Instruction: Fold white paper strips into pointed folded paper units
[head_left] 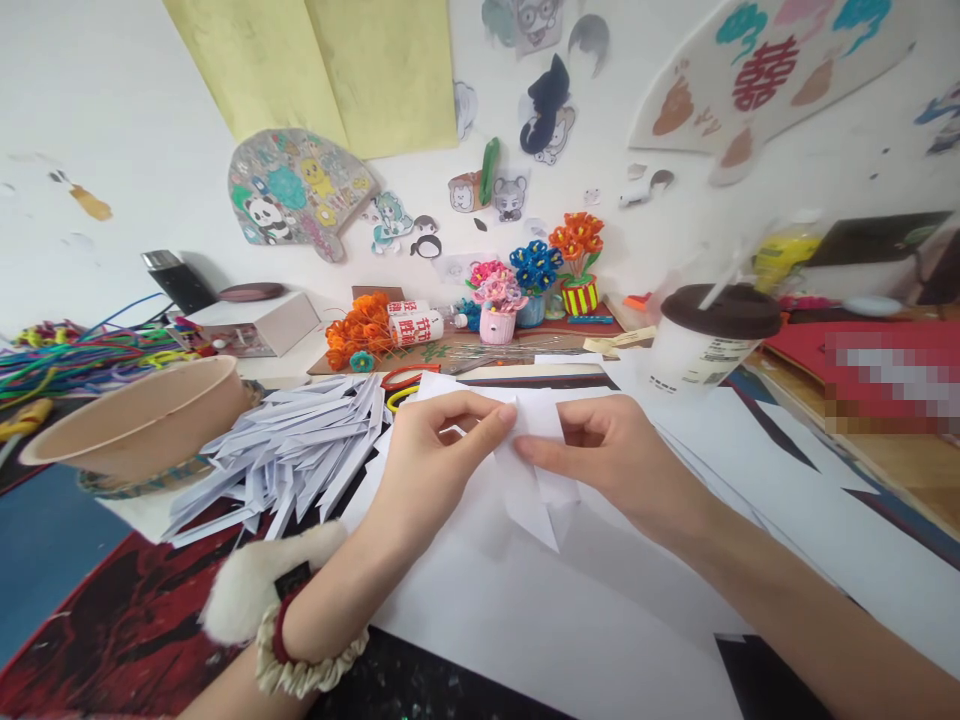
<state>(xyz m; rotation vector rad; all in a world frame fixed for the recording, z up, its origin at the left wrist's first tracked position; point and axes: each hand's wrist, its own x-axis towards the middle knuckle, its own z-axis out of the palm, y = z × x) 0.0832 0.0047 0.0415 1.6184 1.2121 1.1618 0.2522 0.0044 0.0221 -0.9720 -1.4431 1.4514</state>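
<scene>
Both hands hold one small piece of folded white paper [536,490] above the middle of the table. My left hand [450,445] pinches its upper left edge between thumb and fingers. On the opposite side, my right hand [600,440] grips the paper with thumb and index finger, the thumb lying across its front. The paper's lower end hangs down to a pointed, slanted tip. Beneath the hands lies a large sheet of white paper [510,620]. To the left is a heap of narrow folded paper strips [292,460].
A beige bowl [142,420] stands at the left beside colourful pipe cleaners [60,365]. A lidded drink cup [712,330] with a straw is at the right. Pots of handmade flowers [499,305] line the back. A white fluffy item [247,590] lies by my left wrist.
</scene>
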